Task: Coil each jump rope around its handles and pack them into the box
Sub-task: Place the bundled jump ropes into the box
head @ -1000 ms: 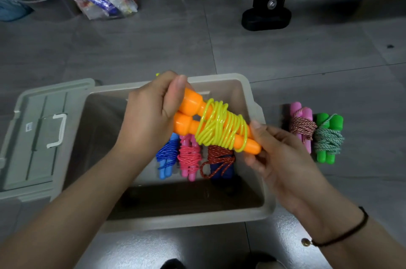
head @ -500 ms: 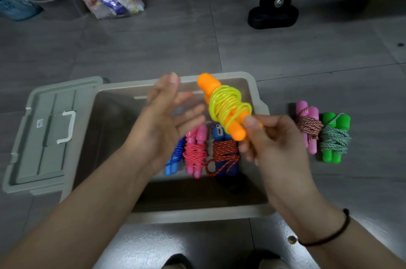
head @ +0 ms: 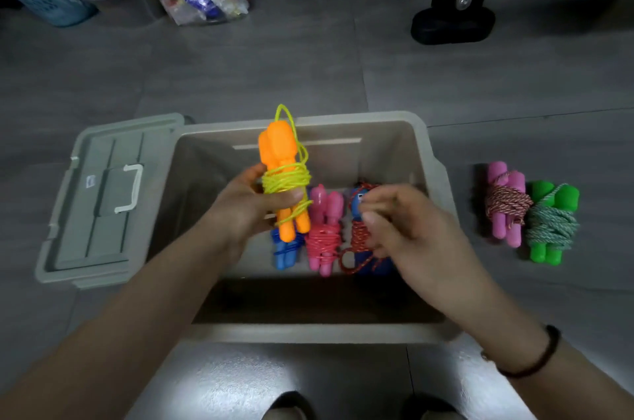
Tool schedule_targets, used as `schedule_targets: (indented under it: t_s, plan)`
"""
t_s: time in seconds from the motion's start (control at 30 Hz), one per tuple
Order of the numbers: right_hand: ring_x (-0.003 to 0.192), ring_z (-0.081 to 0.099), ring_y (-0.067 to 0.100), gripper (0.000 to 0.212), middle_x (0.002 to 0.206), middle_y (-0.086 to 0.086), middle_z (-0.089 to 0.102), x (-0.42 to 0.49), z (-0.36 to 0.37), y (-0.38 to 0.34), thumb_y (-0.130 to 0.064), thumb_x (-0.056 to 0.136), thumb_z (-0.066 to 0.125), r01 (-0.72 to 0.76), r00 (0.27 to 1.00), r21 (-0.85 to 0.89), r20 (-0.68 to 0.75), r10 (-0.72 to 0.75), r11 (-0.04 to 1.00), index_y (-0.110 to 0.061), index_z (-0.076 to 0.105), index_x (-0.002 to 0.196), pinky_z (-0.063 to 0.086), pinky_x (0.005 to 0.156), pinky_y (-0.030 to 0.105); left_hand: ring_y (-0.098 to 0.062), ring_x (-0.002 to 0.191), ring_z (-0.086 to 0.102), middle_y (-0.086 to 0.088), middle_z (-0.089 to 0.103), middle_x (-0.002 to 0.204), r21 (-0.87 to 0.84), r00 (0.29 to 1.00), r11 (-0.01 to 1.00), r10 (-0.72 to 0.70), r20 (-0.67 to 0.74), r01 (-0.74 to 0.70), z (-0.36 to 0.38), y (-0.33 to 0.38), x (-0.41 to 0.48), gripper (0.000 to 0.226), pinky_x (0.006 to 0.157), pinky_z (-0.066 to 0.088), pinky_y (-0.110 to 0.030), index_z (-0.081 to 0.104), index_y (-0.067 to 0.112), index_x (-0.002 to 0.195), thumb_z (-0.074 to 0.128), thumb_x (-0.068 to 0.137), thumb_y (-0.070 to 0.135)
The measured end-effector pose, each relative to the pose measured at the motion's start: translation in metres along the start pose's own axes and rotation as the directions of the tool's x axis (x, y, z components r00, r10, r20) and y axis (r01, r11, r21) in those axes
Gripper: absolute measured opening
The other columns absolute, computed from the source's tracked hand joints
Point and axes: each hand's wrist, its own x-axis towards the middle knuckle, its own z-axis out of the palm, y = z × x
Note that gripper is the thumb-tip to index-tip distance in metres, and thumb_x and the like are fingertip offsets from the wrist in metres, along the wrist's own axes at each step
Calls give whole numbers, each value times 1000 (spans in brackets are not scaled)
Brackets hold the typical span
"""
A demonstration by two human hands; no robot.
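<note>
Gripping the orange rope in the left hand, fingers and thumb curled round its yellow coils, handles upright over the box. Hovering the right hand just beside it above the red rope, blurred, fingers loosely bent, nothing in them. Down in the box beside the red rope, blue rope and pink rope; out on the floor to the right, magenta rope touching green rope.

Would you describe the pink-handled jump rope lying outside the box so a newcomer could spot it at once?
Find the grey box on the floor; two coiled ropes lie right of it. The pink-handled jump rope is the one nearer the box, against the green-handled rope. Its cord is a red-and-white twist; the pink rope inside the box has plain red cord.
</note>
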Motion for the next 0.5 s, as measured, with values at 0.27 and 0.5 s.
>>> schedule_targets:
  t_s: [0.27,0.5]
  plan:
    - [88,65,10,24,93,-5,69,-5,-36,11,-5,91,54,102,959,-43,-261,-109,994,-28,61,96,52,75,16,-25,87,67,-13,69,103,756,961,597,-109,-256,269,-64,-61,50,70,71,50,-30,64,8,112,86,52,38]
    - [85,63,6,31,88,-9,68,-7,-42,21,1,92,50,116,943,17,-315,-105,993,-28,61,92,51,80,27,-31,121,54,-16,56,133,876,973,427,-50,-225,225,-46,-71,54,60,99,40,-36,46,7,135,71,83,23]
